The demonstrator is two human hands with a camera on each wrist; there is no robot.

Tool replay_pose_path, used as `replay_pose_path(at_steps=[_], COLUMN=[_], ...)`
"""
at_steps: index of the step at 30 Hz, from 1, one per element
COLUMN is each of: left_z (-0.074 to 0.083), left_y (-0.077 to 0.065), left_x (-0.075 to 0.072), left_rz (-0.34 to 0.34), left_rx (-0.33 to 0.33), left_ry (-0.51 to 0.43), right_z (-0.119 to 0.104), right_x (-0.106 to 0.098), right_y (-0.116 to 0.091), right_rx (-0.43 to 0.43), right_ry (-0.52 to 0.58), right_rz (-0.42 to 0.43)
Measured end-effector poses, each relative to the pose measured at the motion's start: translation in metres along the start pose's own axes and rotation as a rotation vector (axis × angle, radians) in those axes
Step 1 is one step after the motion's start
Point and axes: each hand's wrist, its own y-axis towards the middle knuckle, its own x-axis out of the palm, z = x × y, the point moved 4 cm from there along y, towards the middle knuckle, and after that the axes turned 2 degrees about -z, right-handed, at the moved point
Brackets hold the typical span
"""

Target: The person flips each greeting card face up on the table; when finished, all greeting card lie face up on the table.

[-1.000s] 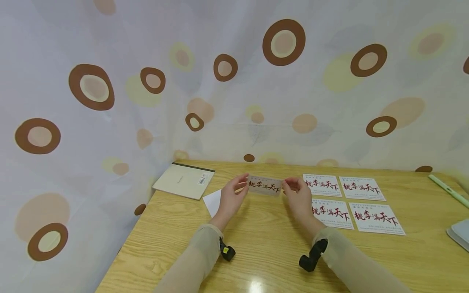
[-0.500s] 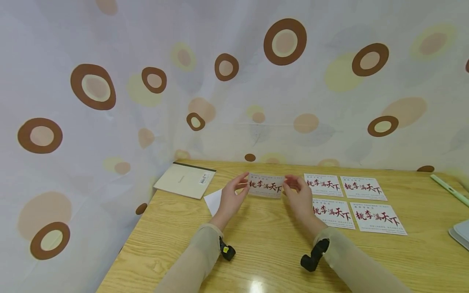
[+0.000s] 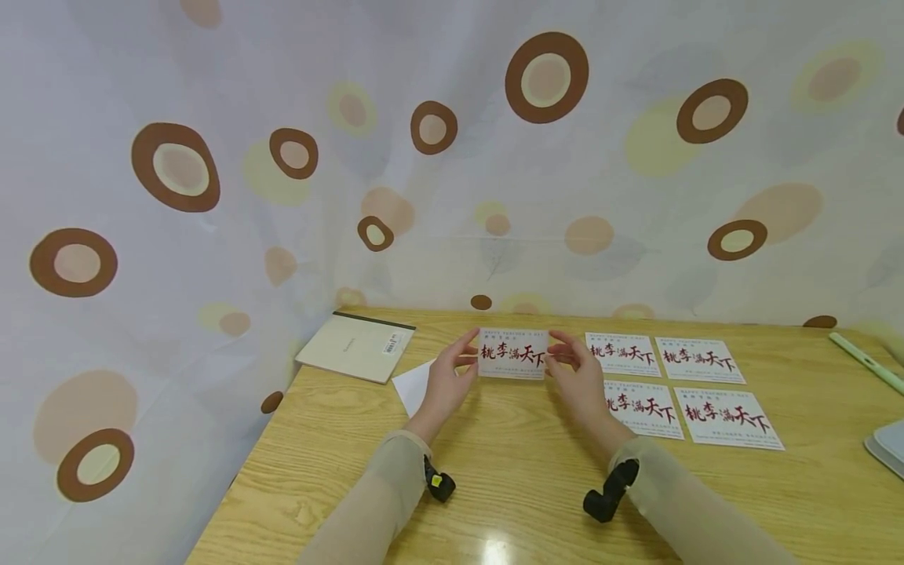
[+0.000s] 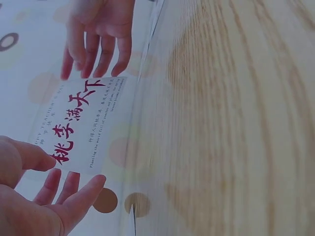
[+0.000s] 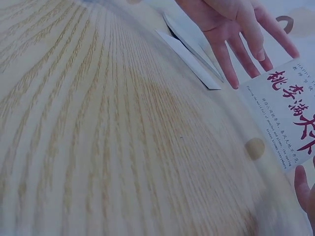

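Between both hands stands a white greeting card (image 3: 513, 354), raised upright with its red brush lettering facing me. My left hand (image 3: 450, 383) holds its left edge by the fingertips; in the left wrist view the thumb lies at the card's edge and the other fingers are spread below. The right hand (image 3: 577, 378) holds the opposite edge with thumb and fingertips. Several matching cards (image 3: 730, 417) lie in two rows to the right, and my right hand overlaps the left one of the front row. Behind my left hand, a white paper (image 3: 411, 386) is partly hidden.
A cream notebook (image 3: 355, 348) with a barcode label lies at the back left of the wooden table (image 3: 523, 486). On the right are a light green pen-like stick (image 3: 865, 361) and a pale blue-grey object (image 3: 888, 450) cut off by the frame. Patterned curtain (image 3: 452, 188) hangs behind.
The held card has tilted up from a slanted, shaded position to nearly upright, so its whole face shows brighter. Both hands have stayed almost in place; the cards on the table have not moved.
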Motion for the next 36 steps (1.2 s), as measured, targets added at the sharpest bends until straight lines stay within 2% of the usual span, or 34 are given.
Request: replay_pose_path(at_steps=[4,12,22,36], left_z=[0.000,0.001,0.003,0.002], left_y=[0.000,-0.001,0.002,0.010], left_x=[0.002,0.006,0.013,0.025], left_rz=[-0.004,-0.010,-0.025,-0.029], left_rx=[0.008,0.016,-0.016,-0.065], left_ry=[0.020,0.030,0.020,-0.001], right_z=[0.002,0.002,-0.001,0.000], right_x=[-0.002,-0.005,-0.015,-0.029], right_y=[-0.001,-0.001,0.000,0.003], right_rx=[-0.009,-0.018,-0.039,-0.014], right_ry=[-0.002,-0.081,-0.113,-0.181], right_rz=[-0.007,-0.014,-0.011,-0.064])
